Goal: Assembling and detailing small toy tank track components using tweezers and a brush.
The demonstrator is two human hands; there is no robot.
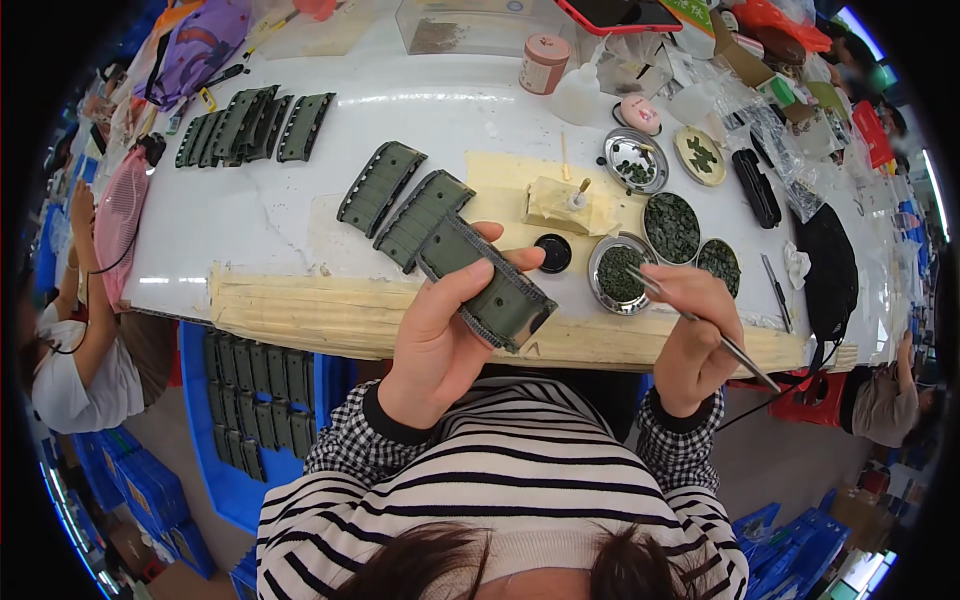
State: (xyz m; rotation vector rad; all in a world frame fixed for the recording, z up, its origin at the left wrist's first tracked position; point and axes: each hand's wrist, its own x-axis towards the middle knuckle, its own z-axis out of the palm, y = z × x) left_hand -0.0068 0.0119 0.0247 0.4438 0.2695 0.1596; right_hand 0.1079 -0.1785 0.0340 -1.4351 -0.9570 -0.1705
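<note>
Green curved panel point(485, 285) sits pinched in half-curled left hand point(435, 345) over taped table edge point(300, 310), while right hand point(698, 335), fingers bent, grips metal tweezers point(750, 363), tips at dish point(600, 296) of green bits point(620, 275).

Purple bag point(200, 48), pink jar point(543, 66)

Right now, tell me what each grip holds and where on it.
Left grip: a green curved piece, around mid-length, thumb on its face. Right grip: metal tweezers, held toward the tips.
</note>
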